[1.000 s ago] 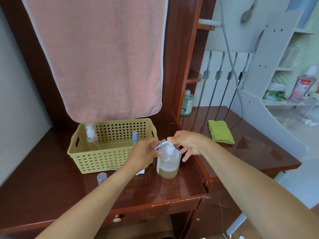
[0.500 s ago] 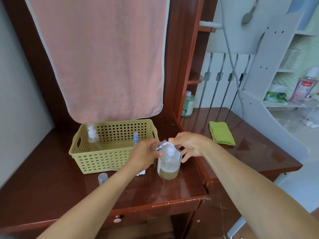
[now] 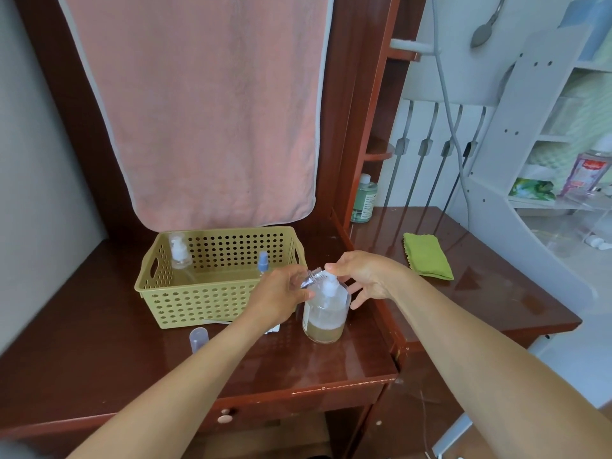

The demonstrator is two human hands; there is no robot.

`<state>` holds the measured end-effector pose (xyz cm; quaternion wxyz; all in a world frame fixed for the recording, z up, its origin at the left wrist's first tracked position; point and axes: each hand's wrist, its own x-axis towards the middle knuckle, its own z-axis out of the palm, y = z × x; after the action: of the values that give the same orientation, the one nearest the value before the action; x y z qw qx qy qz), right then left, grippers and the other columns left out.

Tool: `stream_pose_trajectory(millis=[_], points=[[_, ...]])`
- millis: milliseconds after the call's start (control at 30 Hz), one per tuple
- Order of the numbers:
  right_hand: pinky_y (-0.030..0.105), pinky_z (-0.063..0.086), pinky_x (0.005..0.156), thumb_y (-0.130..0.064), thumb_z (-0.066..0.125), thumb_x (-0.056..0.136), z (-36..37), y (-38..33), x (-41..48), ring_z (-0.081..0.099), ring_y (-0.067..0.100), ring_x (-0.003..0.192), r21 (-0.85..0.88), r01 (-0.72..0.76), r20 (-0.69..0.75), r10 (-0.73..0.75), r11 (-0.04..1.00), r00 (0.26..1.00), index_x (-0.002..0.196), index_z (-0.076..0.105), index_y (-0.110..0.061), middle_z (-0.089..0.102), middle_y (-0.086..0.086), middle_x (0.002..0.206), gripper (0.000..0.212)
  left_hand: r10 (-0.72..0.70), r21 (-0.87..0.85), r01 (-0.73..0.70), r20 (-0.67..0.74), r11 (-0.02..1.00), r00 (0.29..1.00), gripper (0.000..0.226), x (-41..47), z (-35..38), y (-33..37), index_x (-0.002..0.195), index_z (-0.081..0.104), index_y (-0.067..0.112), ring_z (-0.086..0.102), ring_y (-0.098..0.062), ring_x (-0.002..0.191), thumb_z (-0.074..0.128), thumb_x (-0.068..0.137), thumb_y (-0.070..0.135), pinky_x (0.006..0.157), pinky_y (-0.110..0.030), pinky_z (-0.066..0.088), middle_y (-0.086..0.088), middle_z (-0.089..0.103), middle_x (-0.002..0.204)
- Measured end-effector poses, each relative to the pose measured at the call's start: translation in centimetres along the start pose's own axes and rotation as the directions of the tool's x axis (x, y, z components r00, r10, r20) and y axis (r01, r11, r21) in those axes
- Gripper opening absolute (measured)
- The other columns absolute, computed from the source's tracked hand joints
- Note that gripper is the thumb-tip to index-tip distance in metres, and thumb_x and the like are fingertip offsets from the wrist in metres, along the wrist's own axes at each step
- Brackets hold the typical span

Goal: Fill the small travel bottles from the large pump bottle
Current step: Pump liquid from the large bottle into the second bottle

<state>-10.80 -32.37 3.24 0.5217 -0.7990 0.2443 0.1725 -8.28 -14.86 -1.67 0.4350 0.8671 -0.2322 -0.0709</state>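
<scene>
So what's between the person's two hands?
In the head view: the pump top of the large pump bottle, and the small travel bottle, gripped by the left hand, its open neck tilted toward it. The right hand touches the pump.

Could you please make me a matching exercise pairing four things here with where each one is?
Things: 1 small bottle; 2 green cloth; 3 pink towel; 4 cap.
Places: A hanging behind the basket; B held tilted in the left hand; C on the desk before the basket; D lying flat on the right desk.
Pairs: 1-B, 2-D, 3-A, 4-C.
</scene>
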Motion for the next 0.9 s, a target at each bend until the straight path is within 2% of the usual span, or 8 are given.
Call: stream_pose_trajectory(millis=[167,367,467,567,733,900], points=[[0.063,0.040,0.098,-0.028,0.060,0.093,-1.1,-0.4,-0.3,0.045,0.045,0.125,0.020,0.007,0.022,-0.008,1.000,1.000,0.124,0.051,-0.006,0.041,0.023,0.142,0.039,0.005,-0.029,-0.005,-0.005,1.000,1.000,0.020,-0.1,-0.1,0.4,0.104,0.064,0.022,0.062,-0.023,0.100,0.070,0.085,0.022,0.091,-0.046,0.049,-0.005,0.067,0.104],[0.061,0.042,0.099,-0.027,0.053,0.097,0.1,0.2,0.3,0.046,0.039,0.125,0.017,0.002,-0.008,-0.001,1.000,1.000,0.114,0.049,-0.010,0.042,0.019,0.142,0.025,-0.012,-0.029,0.011,-0.005,1.000,1.000,0.024,0.0,0.0,-0.1,0.107,0.063,0.020,0.062,-0.021,0.102,0.070,0.084,0.023,0.093,-0.047,0.049,-0.002,0.068,0.107],[0.061,0.043,0.098,-0.027,0.058,0.094,-0.3,0.4,-0.1,0.049,0.039,0.121,0.063,-0.020,0.007,0.019,0.998,1.000,0.124,0.049,-0.004,0.047,0.021,0.137,0.039,-0.013,-0.025,0.013,-0.002,1.000,1.000,0.025,-0.1,0.2,-0.2,0.107,0.063,0.024,0.062,-0.019,0.101,0.071,0.083,0.025,0.092,-0.048,0.049,0.002,0.067,0.106],[0.062,0.043,0.097,-0.029,0.061,0.092,-0.8,0.1,-0.3,0.051,0.041,0.119,0.072,-0.027,0.036,0.024,0.997,0.999,0.131,0.048,-0.004,0.047,0.024,0.135,0.048,-0.015,-0.041,0.015,-0.006,0.999,1.000,0.022,-0.2,0.1,0.0,0.104,0.064,0.023,0.062,-0.022,0.102,0.071,0.084,0.024,0.093,-0.048,0.049,-0.002,0.068,0.106],[0.063,0.043,0.096,-0.027,0.062,0.092,-0.9,0.2,0.1,0.053,0.039,0.111,0.141,-0.027,0.052,0.020,0.990,0.998,0.127,0.051,-0.005,0.050,0.022,0.132,0.043,-0.009,-0.043,0.009,-0.010,0.999,1.000,0.024,0.0,0.0,-0.1,0.106,0.063,0.024,0.061,-0.018,0.104,0.071,0.083,0.025,0.094,-0.047,0.049,0.003,0.067,0.108],[0.062,0.044,0.095,-0.028,0.059,0.093,0.2,0.2,0.2,0.050,0.041,0.121,0.060,-0.019,-0.004,0.019,0.998,1.000,0.129,0.048,-0.003,0.047,0.022,0.137,0.045,-0.015,-0.043,0.014,-0.009,0.999,1.000,0.026,0.1,0.2,-0.3,0.109,0.064,0.021,0.061,-0.018,0.105,0.071,0.084,0.022,0.095,-0.046,0.048,0.003,0.067,0.110]])
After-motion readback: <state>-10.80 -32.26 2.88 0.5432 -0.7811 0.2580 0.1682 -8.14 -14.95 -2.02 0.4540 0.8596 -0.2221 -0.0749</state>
